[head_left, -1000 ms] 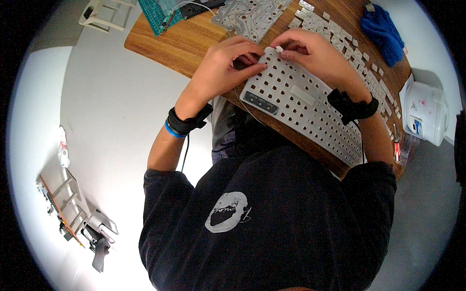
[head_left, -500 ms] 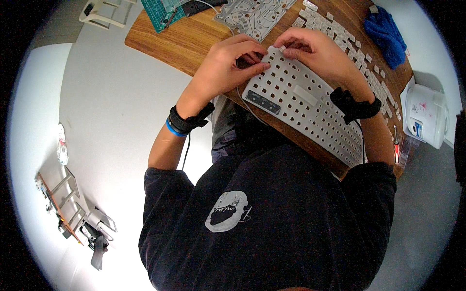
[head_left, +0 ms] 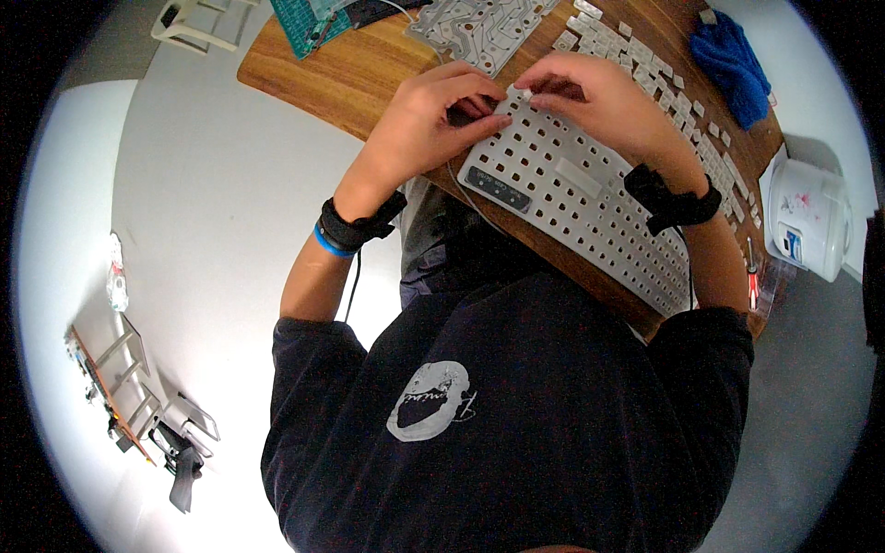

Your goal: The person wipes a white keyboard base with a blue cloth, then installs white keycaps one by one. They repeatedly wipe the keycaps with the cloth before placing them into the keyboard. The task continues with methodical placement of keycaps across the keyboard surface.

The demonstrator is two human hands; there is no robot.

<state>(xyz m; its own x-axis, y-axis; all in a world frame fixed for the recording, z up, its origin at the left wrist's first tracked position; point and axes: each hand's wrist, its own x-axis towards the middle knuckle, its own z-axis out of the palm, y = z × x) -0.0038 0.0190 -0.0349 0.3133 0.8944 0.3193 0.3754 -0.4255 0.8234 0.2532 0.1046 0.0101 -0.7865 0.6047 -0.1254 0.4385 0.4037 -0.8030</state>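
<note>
**Small white cap being pinched at panel's upper corner; little is changing**

Observation: across the last second, the right hand is keeping to the same place, only its fingertips and the small white cap shifting slightly. The whole view is also drifting a little, so I am not counting that as movement of the parts. Judgement: one cap is being worked at one spot; whether it is seating in the panel or being lifted clear, I cannot tell.

Position: the perforated pale panel is lying slantwise along the near edge of the wooden table, its upper-left end sitting between both hands. Most of its holes are showing uncapped. Loose white caps are lying scattered beyond the right forearm, and a traced circuit sheet is resting farther off.

Pose: the right hand is reaching over the panel's far side, wrist bending inward, thumb and index finger pinching the cap. The left hand is coming in from the left, thumb extending onto the panel's face near the corner, other fingers curling by its end. It seems to be steadying the panel; whether those fingers are gripping underneath, I cannot tell.
</note>
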